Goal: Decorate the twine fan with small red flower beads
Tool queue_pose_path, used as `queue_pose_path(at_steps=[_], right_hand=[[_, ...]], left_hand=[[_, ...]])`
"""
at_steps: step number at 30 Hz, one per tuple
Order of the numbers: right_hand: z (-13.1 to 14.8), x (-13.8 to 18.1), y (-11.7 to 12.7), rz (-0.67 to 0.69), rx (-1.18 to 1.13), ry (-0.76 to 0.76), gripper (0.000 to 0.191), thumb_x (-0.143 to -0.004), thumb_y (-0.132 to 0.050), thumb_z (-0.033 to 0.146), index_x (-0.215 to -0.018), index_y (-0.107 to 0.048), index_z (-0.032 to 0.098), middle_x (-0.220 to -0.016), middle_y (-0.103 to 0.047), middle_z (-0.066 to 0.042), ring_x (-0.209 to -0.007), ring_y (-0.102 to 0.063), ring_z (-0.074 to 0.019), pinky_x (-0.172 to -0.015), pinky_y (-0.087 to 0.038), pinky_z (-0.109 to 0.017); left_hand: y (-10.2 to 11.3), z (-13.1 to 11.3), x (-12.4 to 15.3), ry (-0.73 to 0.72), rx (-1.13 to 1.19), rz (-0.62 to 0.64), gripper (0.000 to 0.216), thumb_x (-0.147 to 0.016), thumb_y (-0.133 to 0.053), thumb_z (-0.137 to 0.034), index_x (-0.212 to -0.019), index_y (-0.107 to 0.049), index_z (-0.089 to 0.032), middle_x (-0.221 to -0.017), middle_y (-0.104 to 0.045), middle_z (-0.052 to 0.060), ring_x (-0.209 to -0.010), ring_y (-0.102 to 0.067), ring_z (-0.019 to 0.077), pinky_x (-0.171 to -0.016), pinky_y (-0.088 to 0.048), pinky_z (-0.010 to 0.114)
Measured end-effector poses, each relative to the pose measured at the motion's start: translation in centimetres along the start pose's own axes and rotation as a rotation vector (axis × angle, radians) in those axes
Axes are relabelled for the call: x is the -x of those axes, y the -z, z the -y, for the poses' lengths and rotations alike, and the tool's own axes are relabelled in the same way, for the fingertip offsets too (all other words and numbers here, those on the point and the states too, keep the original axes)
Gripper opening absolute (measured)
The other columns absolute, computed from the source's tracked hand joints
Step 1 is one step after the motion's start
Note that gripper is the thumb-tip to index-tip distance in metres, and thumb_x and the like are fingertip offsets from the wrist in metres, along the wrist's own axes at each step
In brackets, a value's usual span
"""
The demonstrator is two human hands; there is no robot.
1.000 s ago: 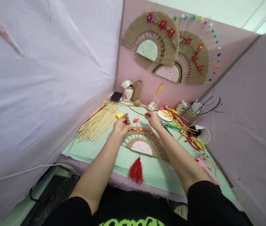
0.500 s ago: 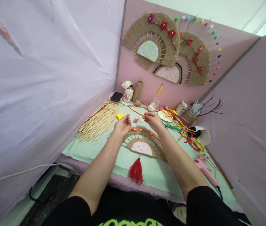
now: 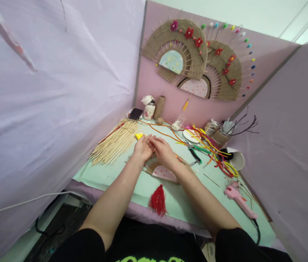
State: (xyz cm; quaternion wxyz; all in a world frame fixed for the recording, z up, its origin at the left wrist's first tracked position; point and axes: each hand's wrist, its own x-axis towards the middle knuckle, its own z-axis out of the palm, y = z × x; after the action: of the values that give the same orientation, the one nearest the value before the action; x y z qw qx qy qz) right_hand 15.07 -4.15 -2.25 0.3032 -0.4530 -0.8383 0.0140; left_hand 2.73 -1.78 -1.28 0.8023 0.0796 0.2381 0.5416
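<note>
My left hand [image 3: 143, 148] is palm up above the fan, its fingers stretched out. My right hand [image 3: 164, 152] reaches across, with its fingers pressed together against the left palm and fingers. Whatever lies between them is too small to make out. Beneath both hands is a twine-wound fan [image 3: 164, 174] with a pink dotted half-circle at its centre, partly covered by my right hand and forearm. A red tassel [image 3: 158, 201] lies below the fan. Right beside my left fingertips is a small yellow packet [image 3: 139, 135].
Bamboo sticks [image 3: 115, 142] lie at the left. Green-handled pliers [image 3: 195, 154], coloured pipe cleaners [image 3: 226, 167] and a pink glue gun [image 3: 239, 200] are on the right. A jar [image 3: 148, 110] and a twine cone [image 3: 159, 106] stand behind. Two larger fans [image 3: 179, 32] hang on the back panel.
My right hand has moved left and now meets my left hand, which has turned palm up with its fingers opened. Earlier the hands were apart, fingertips pinched. The pliers have come into fuller view.
</note>
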Motion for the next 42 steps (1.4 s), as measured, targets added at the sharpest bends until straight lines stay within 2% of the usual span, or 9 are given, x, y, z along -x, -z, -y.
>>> queue_pose_path(at_steps=[4, 9, 12, 19, 24, 33, 36, 39, 42], right_hand=[[0.2, 0.4, 0.1, 0.032, 0.122, -0.039, 0.055, -0.085, -0.043, 0.013, -0.139, -0.045, 0.008, -0.136, -0.054, -0.021, -0.133, -0.042, -0.0295, -0.107, -0.037, -0.050], [0.4, 1.0, 0.2, 0.005, 0.161, -0.074, 0.062, -0.083, -0.044, 0.011, -0.144, -0.040, 0.015, -0.139, -0.052, -0.016, -0.137, -0.038, -0.0267, -0.109, -0.035, -0.047], [0.4, 1.5, 0.1, -0.020, 0.136, -0.086, 0.063, -0.081, -0.045, 0.012, -0.144, -0.039, 0.010, -0.143, -0.047, -0.019, -0.137, -0.037, -0.0282, -0.110, -0.035, -0.048], [-0.1, 2.2, 0.3, -0.059, 0.051, -0.038, 0.065, -0.079, -0.043, 0.009, -0.144, -0.038, 0.010, -0.146, -0.044, -0.019, -0.137, -0.037, -0.0268, -0.110, -0.036, -0.050], [0.1, 2.1, 0.6, -0.050, 0.063, -0.026, 0.064, -0.079, -0.044, 0.010, -0.142, -0.039, 0.008, -0.145, -0.044, -0.021, -0.138, -0.037, -0.0278, -0.111, -0.035, -0.050], [0.1, 2.1, 0.4, -0.093, 0.012, 0.013, 0.062, -0.080, -0.043, 0.011, -0.142, -0.039, 0.010, -0.145, -0.045, -0.019, -0.136, -0.039, -0.0273, -0.110, -0.036, -0.052], [0.3, 2.0, 0.2, -0.104, -0.011, 0.030, 0.061, -0.081, -0.042, 0.010, -0.142, -0.041, 0.015, -0.141, -0.050, -0.016, -0.134, -0.042, -0.0258, -0.110, -0.035, -0.053], [0.3, 2.0, 0.1, -0.132, -0.007, -0.011, 0.062, -0.081, -0.042, 0.010, -0.143, -0.040, 0.012, -0.146, -0.043, -0.018, -0.138, -0.037, -0.0276, -0.110, -0.036, -0.053], [0.3, 2.1, 0.0, -0.087, -0.026, 0.043, 0.066, -0.079, -0.042, 0.010, -0.144, -0.038, 0.014, -0.146, -0.044, -0.015, -0.138, -0.036, -0.0261, -0.112, -0.032, -0.054]], left_hand=[[0.1, 0.3, -0.2, 0.004, 0.029, 0.050, 0.026, -0.095, -0.044, -0.030, -0.092, -0.063, -0.012, -0.075, -0.064, 0.007, -0.070, -0.063, 0.0141, -0.072, -0.051, 0.026], [0.0, 0.4, -0.1, 0.022, 0.020, 0.088, 0.029, -0.096, -0.041, -0.031, -0.085, -0.061, -0.013, -0.075, -0.064, 0.007, -0.072, -0.064, 0.0141, -0.072, -0.050, 0.025], [-0.1, 0.3, 0.2, 0.044, -0.006, 0.120, 0.031, -0.096, -0.040, -0.035, -0.087, -0.060, -0.013, -0.076, -0.064, 0.008, -0.073, -0.064, 0.0149, -0.072, -0.050, 0.026], [-0.7, 0.2, 0.7, 0.038, 0.014, 0.094, 0.034, -0.096, -0.041, -0.039, -0.106, -0.058, -0.012, -0.094, -0.068, 0.013, -0.081, -0.066, 0.0169, -0.076, -0.052, 0.028], [-0.9, 0.3, 1.0, 0.058, -0.008, 0.129, 0.039, -0.096, -0.040, -0.043, -0.108, -0.058, -0.011, -0.089, -0.067, 0.012, -0.077, -0.065, 0.0164, -0.073, -0.052, 0.027], [-0.7, 0.2, 1.0, 0.039, -0.024, 0.172, 0.054, -0.095, -0.034, -0.051, -0.129, -0.049, -0.012, -0.118, -0.064, 0.017, -0.096, -0.066, 0.0201, -0.084, -0.053, 0.031], [-0.7, 0.1, 0.9, 0.010, -0.001, 0.179, 0.058, -0.094, -0.033, -0.054, -0.133, -0.046, -0.012, -0.122, -0.062, 0.017, -0.102, -0.065, 0.0213, -0.087, -0.053, 0.032], [-0.7, 0.2, 0.9, 0.022, 0.023, 0.197, 0.061, -0.094, -0.032, -0.055, -0.132, -0.046, -0.011, -0.121, -0.062, 0.019, -0.105, -0.064, 0.0229, -0.090, -0.052, 0.034], [-0.7, 0.3, 1.0, 0.043, 0.028, 0.216, 0.063, -0.093, -0.031, -0.058, -0.133, -0.046, -0.012, -0.123, -0.061, 0.020, -0.109, -0.062, 0.0251, -0.094, -0.051, 0.039]])
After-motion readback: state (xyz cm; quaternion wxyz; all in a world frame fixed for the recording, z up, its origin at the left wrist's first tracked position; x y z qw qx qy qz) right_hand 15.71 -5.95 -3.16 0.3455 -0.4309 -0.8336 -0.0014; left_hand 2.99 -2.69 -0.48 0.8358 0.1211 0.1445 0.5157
